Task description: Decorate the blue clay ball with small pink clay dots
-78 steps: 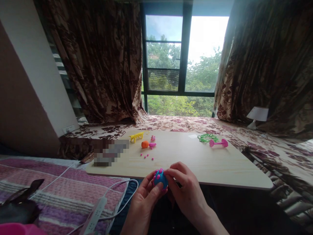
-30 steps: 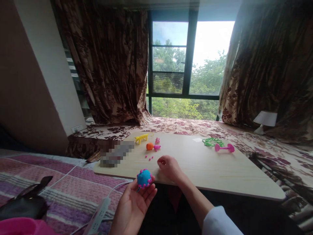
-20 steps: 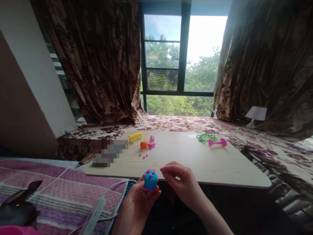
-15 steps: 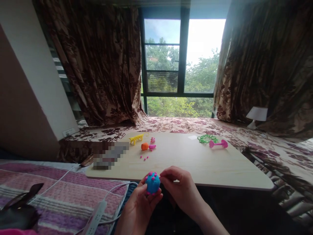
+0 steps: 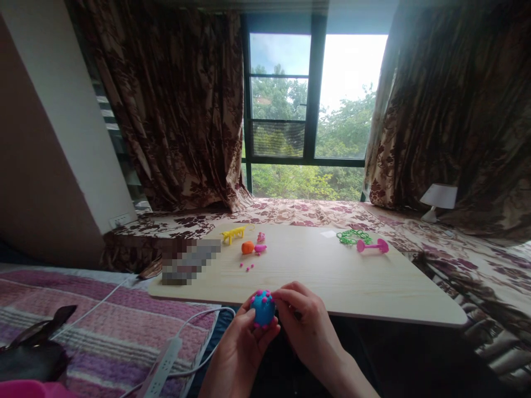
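Note:
My left hand (image 5: pixel 243 342) holds a blue modelling clay ball (image 5: pixel 263 310) dotted with small pink clay bits, just off the table's near edge. The thumb and fingers cup it from the left and below. My right hand (image 5: pixel 307 318) is closed in a pinch at the ball's upper right side, its fingertips touching it. The small pink clay ball in that pinch is mostly hidden by the fingers. On the table ahead lie three loose pink clay balls (image 5: pixel 248 268). Behind them sit an orange clay lump (image 5: pixel 248 247) and a pink clay lump (image 5: pixel 260 249).
The pale wooden table (image 5: pixel 332 282) carries a yellow animal figure (image 5: pixel 234 234), a small pink figure (image 5: pixel 260 237), tangled green string (image 5: pixel 354 237) and a pink dumbbell-shaped piece (image 5: pixel 372 246). A blurred-out dark item lies at its left. A power strip (image 5: pixel 161 367) with a white cable is at lower left.
One loose pink clay ball left the table as my right hand reached there and came back to the blue ball. My left hand has turned the ball and brought it back between both hands.

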`<state>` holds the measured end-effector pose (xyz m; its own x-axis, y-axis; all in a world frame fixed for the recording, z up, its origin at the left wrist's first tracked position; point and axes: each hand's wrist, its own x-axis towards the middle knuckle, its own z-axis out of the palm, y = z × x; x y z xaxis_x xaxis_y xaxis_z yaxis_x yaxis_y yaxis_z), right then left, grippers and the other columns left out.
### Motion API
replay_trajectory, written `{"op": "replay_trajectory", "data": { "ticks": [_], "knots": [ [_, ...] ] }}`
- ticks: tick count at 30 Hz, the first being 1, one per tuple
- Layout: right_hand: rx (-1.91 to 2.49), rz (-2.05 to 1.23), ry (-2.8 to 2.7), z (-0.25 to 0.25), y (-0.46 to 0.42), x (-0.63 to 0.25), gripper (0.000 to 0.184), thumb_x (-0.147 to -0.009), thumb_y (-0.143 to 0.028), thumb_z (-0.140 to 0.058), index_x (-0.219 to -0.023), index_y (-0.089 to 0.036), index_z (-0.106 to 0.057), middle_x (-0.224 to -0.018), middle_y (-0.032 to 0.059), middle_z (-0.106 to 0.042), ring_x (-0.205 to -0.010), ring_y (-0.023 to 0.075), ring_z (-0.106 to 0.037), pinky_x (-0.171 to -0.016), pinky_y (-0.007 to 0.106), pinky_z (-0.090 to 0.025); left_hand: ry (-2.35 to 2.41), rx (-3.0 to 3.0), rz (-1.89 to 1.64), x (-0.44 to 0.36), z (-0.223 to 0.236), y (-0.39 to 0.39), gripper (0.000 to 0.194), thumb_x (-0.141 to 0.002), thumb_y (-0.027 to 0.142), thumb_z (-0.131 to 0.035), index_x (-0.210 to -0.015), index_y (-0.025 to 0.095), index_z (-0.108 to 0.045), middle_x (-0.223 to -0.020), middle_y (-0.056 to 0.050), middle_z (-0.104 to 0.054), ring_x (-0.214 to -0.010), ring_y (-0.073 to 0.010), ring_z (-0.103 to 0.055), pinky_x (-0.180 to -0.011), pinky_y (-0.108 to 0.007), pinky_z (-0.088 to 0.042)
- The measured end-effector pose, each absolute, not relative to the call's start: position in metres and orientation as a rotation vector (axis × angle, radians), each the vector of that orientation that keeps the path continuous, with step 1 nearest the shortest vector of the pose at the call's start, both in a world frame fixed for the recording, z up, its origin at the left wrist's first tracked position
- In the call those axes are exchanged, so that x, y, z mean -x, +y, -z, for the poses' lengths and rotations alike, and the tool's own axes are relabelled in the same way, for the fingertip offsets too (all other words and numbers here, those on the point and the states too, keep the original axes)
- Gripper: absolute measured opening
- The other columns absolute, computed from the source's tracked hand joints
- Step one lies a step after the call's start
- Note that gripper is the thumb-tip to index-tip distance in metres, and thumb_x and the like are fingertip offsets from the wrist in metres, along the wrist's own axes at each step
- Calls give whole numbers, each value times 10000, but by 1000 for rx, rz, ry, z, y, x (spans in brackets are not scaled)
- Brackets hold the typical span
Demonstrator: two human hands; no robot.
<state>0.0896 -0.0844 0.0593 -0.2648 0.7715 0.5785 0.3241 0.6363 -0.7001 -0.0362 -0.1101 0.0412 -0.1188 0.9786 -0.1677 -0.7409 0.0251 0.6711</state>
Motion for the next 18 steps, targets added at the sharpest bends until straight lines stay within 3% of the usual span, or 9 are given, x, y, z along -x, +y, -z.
{"op": "replay_trajectory", "data": {
  "ticks": [9,15,18],
  "knots": [
    [897,-561,-1809,-57,-82,-89,128,-806,-121,-536,-774,-198,-633,-759,-8,-588,-672,111,-533,-625,221,-412,723,-402,-1539,36,-37,-110,310,-759,115,-539,-1064,170,-513,-818,-50,-679,-662,-160,-657,-682,-345,-543],
    [810,-572,-1772,-49,-84,-85,216,-810,-76,-474,-886,-193,-639,-862,26,-564,-779,128,-550,-678,232,-434,723,-398,-1560,34,-35,-110,275,-761,86,-527,-1030,142,-541,-837,-71,-682,-697,-150,-654,-664,-294,-542],
    [771,-617,-1773,-48,-83,-88,282,-823,-54,-422,-920,-203,-640,-874,27,-564,-784,125,-553,-679,231,-440,712,-374,-1509,35,-32,-109,266,-768,117,-532,-1032,146,-535,-817,-70,-683,-672,-158,-656,-684,-328,-543]
  ]
}}
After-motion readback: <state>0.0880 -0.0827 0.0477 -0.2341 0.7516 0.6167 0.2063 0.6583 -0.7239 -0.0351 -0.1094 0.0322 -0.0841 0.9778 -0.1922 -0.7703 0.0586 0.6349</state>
